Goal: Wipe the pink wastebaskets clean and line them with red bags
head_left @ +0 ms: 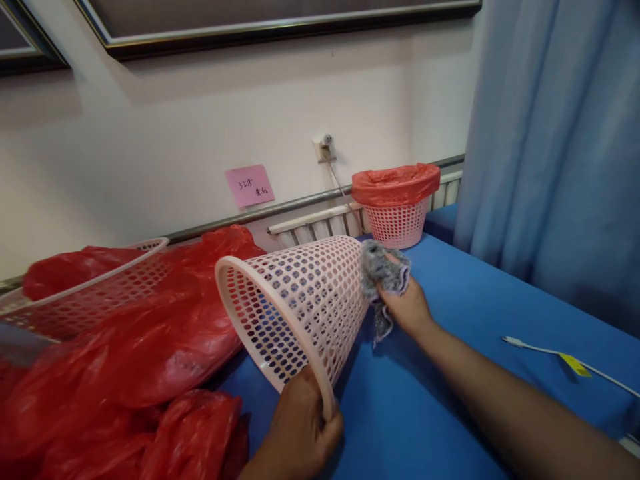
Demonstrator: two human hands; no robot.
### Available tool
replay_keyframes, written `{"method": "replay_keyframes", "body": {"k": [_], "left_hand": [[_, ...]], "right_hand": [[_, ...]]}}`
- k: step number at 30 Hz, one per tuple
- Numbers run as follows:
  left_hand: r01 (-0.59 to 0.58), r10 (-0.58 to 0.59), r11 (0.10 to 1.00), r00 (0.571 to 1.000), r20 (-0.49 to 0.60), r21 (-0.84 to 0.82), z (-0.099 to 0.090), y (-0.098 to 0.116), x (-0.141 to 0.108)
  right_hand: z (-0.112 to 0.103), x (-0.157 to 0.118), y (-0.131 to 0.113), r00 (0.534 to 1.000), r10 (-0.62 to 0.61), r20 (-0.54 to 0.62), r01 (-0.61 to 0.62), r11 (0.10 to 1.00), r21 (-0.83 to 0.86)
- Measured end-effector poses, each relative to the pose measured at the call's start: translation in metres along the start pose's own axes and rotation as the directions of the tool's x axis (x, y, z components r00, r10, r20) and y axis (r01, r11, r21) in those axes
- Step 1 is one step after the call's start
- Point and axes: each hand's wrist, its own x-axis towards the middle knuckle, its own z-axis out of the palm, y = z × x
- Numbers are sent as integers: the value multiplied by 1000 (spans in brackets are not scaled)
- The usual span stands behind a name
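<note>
A pale pink perforated basket is tilted on its side above the blue surface, its open mouth facing left and toward me. My left hand grips the lower part of its rim, fingers inside and thumb outside. Bunched in my right hand is a grey cloth with a pale purple edge, pressed against the basket's base. Part of the cloth hangs below the hand.
Red plastic bags and another pink basket lie at the left. A red-lined basket stands at the back. A white cable lies at the right on the blue surface, near a blue curtain.
</note>
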Motion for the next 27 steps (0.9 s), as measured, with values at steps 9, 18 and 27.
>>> {"method": "replay_keyframes", "body": {"k": [9, 18, 27], "left_hand": [[-32, 30, 998, 999, 43, 56, 4, -18, 4], [-69, 65, 996, 996, 69, 56, 2, -10, 11], [-132, 125, 990, 985, 123, 53, 6, -19, 6]], "right_hand": [[5, -52, -38, 835, -454, 311, 378, 884, 276], [-7, 35, 30, 945, 279, -170, -281, 960, 9], [-2, -60, -49, 713, -607, 351, 528, 794, 303]]}}
